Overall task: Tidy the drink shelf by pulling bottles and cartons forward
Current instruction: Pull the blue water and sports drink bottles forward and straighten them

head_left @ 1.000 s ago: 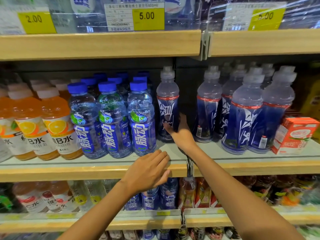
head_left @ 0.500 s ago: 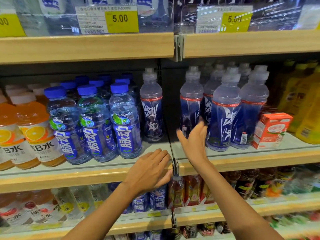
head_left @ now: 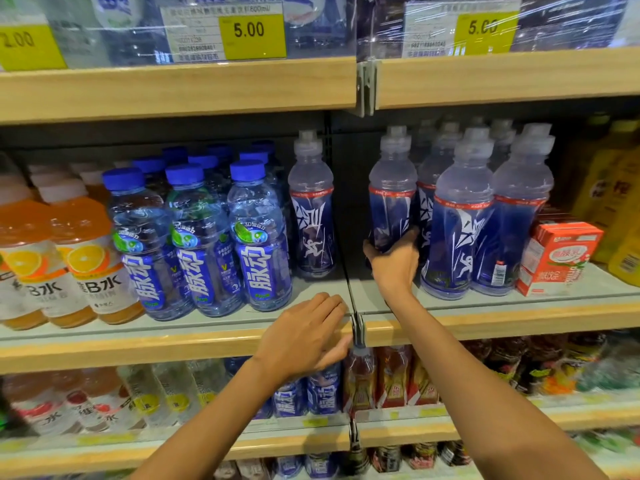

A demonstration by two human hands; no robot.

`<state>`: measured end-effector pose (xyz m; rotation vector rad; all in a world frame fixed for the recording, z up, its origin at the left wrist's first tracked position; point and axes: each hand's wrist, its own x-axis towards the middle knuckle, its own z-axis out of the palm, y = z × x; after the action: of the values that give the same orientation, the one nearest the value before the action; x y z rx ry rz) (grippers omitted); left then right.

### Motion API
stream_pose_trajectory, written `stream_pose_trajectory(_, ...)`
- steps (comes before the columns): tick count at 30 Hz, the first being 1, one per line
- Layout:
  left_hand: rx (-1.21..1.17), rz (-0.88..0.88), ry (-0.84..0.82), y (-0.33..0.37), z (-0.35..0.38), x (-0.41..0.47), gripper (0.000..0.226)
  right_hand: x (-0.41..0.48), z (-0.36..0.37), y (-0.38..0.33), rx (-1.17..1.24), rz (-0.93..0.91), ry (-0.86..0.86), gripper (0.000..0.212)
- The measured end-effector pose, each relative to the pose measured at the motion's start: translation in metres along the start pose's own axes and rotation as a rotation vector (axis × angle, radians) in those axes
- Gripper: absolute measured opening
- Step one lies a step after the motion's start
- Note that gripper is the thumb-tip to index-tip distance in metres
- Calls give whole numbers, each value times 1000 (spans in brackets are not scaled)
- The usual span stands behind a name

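On the middle shelf my right hand grips the lower part of a tall dark-blue sports bottle that stands behind the front row, just right of the shelf divider. Two matching bottles stand in front to its right. A single one stands left of the divider. My left hand rests with relaxed fingers on the shelf's wooden front edge, holding nothing. A red-and-white carton sits at the right.
Blue-capped water bottles and orange drink bottles fill the left of the shelf. Yellow bottles stand at far right. A shelf above carries price tags. Lower shelves hold several more bottles.
My right hand left the single bottle by the divider, moved right, and now grips a back-row dark-blue bottle. The view shifted right. My left hand stayed on the shelf edge.
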<state>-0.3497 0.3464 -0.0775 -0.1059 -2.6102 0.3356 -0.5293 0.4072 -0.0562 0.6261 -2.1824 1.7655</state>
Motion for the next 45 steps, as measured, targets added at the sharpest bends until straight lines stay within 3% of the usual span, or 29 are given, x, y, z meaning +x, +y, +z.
stream_pose_trajectory(3,-273,-219,29,2,-7,1,49,-9,-12,-7,15,-31,-12,48)
stream_pose_trajectory(6,-728,-555,229,5,-21,11,48,-24,-29,-18,46,-54,-80,46)
stream_pose_trajectory(10,-1191,-698,420,5,-59,50,36,-51,-55,-35,146,-83,-193,45)
stream_pose_trajectory(17,-1462,-807,383,24,-106,90,38,-98,-76,-50,192,-102,-373,53)
stream_pose_trajectory(22,-1455,-858,546,33,-108,88,42,-117,-76,-52,278,-102,-463,58)
stream_pose_trajectory(27,-1575,-906,549,26,-115,81,37,-115,-86,-50,465,-44,-709,71)
stream_pose_trajectory(31,-1967,-791,321,6,-122,72,35,-104,-94,-43,758,326,-1021,99)
stream_pose_trajectory(33,-2123,-615,198,-1,-123,71,34,-103,-92,-40,931,406,-1197,92)
stream_pose_trajectory(37,-2424,-244,-19,-6,-116,72,52,-115,-76,-47,1127,428,-1445,83)
stream_pose_trajectory(41,-2528,-152,-84,-6,-106,71,57,-121,-71,-48,1083,399,-1359,72)
stream_pose_trajectory(45,-2480,-255,14,-12,-104,67,59,-118,-77,-46,863,405,-1101,95)
